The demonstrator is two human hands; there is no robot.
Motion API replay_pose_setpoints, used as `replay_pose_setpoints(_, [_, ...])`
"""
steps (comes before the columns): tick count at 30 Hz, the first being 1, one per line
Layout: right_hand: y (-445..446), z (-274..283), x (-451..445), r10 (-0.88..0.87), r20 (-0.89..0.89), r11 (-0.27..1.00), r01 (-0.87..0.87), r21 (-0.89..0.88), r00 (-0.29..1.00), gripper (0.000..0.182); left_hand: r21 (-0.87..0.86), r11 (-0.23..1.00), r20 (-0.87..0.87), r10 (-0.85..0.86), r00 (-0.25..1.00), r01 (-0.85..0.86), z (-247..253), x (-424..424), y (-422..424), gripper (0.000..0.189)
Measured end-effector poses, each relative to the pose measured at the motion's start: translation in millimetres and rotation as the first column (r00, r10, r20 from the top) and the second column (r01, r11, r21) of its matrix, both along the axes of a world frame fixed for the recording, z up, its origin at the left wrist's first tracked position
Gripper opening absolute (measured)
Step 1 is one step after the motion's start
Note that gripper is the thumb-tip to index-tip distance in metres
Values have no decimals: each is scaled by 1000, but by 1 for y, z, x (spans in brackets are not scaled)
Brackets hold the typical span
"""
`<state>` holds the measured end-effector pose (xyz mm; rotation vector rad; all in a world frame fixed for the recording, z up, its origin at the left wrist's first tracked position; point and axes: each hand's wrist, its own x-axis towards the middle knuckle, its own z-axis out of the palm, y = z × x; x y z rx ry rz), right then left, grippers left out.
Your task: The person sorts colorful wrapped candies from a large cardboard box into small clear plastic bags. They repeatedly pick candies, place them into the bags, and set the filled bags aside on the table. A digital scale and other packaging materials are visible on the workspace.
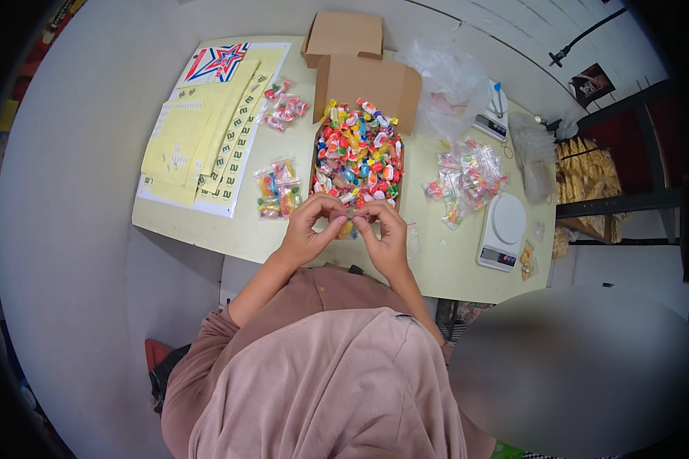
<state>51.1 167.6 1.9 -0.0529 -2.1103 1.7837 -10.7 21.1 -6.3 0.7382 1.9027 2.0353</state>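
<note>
Between my two hands I pinch a small clear plastic zip bag (pixel 347 230) with yellow and blue wrapped candies in it. The thumb and fingers of my left hand (pixel 317 221) grip its top edge on one side, and my right hand (pixel 383 229) grips the other. Just beyond my hands stands an open cardboard box (pixel 402 198) heaped with wrapped candies (pixel 356 155) in many colours. Several filled candy bags (pixel 278 189) lie to the left of the box. An unfilled clear bag (pixel 413 241) lies just right of my right hand.
Yellow label sheets (pixel 184 137) cover the table's left side. More filled bags (pixel 281 106) lie beside them. Right of the box are a pile of candy bags (pixel 471 172), a large plastic bag (pixel 445 86) and a white kitchen scale (pixel 502 232). A second scale (pixel 492 123) stands farther back.
</note>
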Motion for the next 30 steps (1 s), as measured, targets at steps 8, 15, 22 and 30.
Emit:
replay_pose_setpoints(8, [-9,5,-2,-22,-20,997,23,78,1000,8,-96,993,-292,41,955,-72,-1,-1,3,8])
replay_pose_setpoints(15, [-9,3,-1,22,-56,942,-2,336,998,9,-148,989,-298,-37,954,-8,7,-2,0,10])
replay_pose_setpoints(22, [-15,6,3,105,-101,849,-36,527,989,13,-248,967,-471,-65,880,-62,7,4,-18,10])
replay_pose_setpoints(30, [32,-23,20,-276,55,901,238,364,960,29,-264,921,88,319,944,-287,-1,-15,-64,8])
